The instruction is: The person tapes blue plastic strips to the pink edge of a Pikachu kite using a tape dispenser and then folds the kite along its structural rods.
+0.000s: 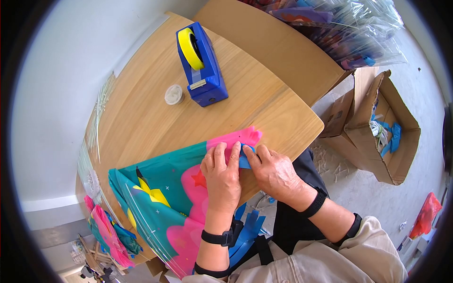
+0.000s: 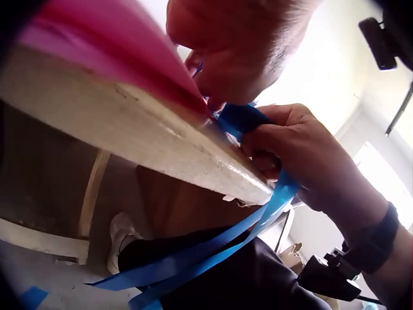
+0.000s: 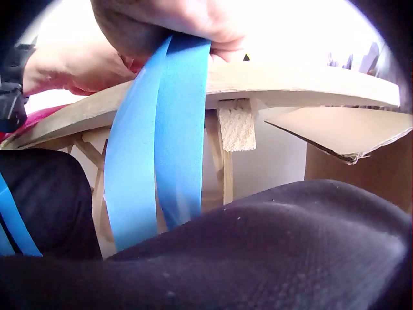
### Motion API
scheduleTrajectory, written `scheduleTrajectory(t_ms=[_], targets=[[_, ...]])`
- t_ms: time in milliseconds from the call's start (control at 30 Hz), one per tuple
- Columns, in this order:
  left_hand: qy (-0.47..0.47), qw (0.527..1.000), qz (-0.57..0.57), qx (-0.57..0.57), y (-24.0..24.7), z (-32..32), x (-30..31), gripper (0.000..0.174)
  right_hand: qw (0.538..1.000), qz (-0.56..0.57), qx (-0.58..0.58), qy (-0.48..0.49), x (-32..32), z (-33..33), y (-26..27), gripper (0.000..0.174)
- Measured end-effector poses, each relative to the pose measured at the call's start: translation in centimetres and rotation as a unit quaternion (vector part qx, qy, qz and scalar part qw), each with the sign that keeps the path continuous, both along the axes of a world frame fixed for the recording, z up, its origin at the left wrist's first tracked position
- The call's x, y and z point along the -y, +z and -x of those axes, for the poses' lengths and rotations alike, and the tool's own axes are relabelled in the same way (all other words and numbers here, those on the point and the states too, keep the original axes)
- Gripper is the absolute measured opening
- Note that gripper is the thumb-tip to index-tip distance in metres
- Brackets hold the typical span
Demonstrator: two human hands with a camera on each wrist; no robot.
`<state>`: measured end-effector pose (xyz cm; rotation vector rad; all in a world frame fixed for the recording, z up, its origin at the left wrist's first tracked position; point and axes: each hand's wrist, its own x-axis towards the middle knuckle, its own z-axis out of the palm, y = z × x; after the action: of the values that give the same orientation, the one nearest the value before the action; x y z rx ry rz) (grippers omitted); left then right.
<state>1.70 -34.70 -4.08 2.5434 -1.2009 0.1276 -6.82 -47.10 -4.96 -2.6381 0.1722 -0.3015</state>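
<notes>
A thin teal and pink printed sheet (image 1: 163,188) with a yellow figure lies folded over the table's near side. My left hand (image 1: 222,174) presses down on its pink end, thumb beside a blue strip (image 1: 244,158). My right hand (image 1: 276,174) pinches that strip between thumb and fingers at the sheet's edge. From the right hand, two lengths of blue ribbon (image 3: 181,129) hang over the table edge towards the lap. In the left wrist view, the ribbon (image 2: 242,119) meets the pink material close under the left fingertips.
A blue tape dispenser (image 1: 210,80) with yellow tape and a small round tub (image 1: 174,95) stand on the wooden table (image 1: 264,89). Thin pale rods (image 1: 101,108) lean at the left. Cardboard boxes (image 1: 351,137) and clear bags (image 1: 358,33) are on the right; more blue strips (image 1: 247,231) lie on the lap.
</notes>
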Motion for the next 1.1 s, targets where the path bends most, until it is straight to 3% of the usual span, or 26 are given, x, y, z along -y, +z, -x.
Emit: scheduleTrajectory(t_ms=[267, 633, 833, 1100], targets=[[0.003, 0.999, -0.036, 0.023, -0.5, 0.4, -0.2, 0.044, 1.0, 0.001, -0.003, 0.006, 0.1, 0.1, 0.3, 0.049], [0.029, 0.998, 0.034, -0.035, -1.1, 0.0, -0.4, 0.057, 0.999, 0.045, -0.012, 0.002, -0.2, -0.1, 0.0, 0.051], [0.023, 0.993, 0.088, -0.07, -1.1, -0.3, -0.7, 0.052, 0.998, 0.057, -0.007, 0.002, -0.2, -0.1, 0.2, 0.05], [-0.007, 0.994, 0.07, -0.088, 1.1, -0.2, -1.2, 0.044, 0.998, 0.032, -0.046, 0.001, -0.4, -0.1, 0.3, 0.057]])
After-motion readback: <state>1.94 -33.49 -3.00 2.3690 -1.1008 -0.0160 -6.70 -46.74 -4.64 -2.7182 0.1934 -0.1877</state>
